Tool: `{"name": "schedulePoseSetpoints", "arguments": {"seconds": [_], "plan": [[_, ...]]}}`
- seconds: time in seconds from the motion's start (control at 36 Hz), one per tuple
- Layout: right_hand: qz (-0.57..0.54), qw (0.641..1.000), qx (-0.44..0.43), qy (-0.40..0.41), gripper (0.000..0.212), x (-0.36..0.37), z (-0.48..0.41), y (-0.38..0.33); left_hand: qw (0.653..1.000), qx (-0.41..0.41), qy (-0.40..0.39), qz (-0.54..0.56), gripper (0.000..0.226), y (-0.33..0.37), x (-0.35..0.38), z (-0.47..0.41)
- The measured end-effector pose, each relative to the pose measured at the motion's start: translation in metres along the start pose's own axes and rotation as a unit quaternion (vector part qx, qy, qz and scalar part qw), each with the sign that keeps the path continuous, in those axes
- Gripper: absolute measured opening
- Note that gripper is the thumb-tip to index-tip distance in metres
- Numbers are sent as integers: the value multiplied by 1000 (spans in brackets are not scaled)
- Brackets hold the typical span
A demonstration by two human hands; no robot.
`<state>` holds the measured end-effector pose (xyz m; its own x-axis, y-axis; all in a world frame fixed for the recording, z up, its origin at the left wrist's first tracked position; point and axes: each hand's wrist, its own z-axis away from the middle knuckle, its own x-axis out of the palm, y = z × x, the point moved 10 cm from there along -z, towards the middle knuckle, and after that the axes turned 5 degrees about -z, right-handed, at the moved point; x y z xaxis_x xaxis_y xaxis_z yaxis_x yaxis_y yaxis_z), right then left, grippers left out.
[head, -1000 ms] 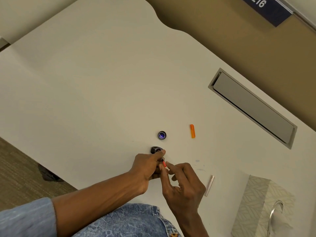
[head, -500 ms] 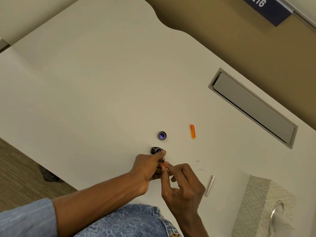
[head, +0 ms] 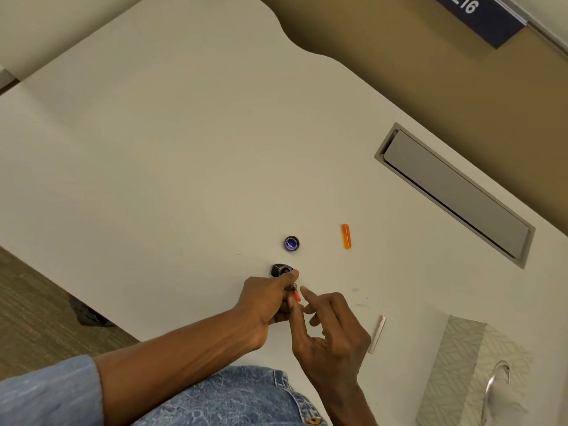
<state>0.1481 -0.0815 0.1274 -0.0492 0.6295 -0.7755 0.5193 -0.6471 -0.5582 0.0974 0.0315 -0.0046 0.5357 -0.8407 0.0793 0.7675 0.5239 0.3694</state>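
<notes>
My left hand (head: 266, 299) pinches a thin brush with a pink-red tip (head: 297, 296). The tip lies against a finger of my right hand (head: 330, 330), whose fingers are loosely spread and hold nothing. A small dark bottle (head: 279, 269) stands on the white table (head: 172, 167) just beyond my left fingertips. Its round dark cap with a purple inside (head: 291, 243) lies a little farther out. Whether my left fingertips touch the bottle is unclear.
A short orange stick (head: 346, 236) lies right of the cap. A thin pale file (head: 377, 333) lies beside my right hand. A patterned tissue box (head: 473, 373) stands at the lower right. A grey flap (head: 455, 192) is set in the table near the far right edge.
My right index finger has straightened and lifted slightly away from the brush tip. My left hand and the things on the table have stayed put.
</notes>
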Motion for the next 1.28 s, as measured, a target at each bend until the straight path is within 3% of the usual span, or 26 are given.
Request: {"name": "schedulePoseSetpoints", "arguments": {"seconds": [0.56,0.97,1.28], "plan": [[2,1000,-16,3,8,0,-1,-3,1000,-8,-14,15,31,0,1,3],[-6,1000,4,-7,25,1,0,1,1000,-3,2,-9,37,1,0,1],[-7,1000,-1,3,13,1,1,0,1000,-5,-20,17,32,0,2,2]]}}
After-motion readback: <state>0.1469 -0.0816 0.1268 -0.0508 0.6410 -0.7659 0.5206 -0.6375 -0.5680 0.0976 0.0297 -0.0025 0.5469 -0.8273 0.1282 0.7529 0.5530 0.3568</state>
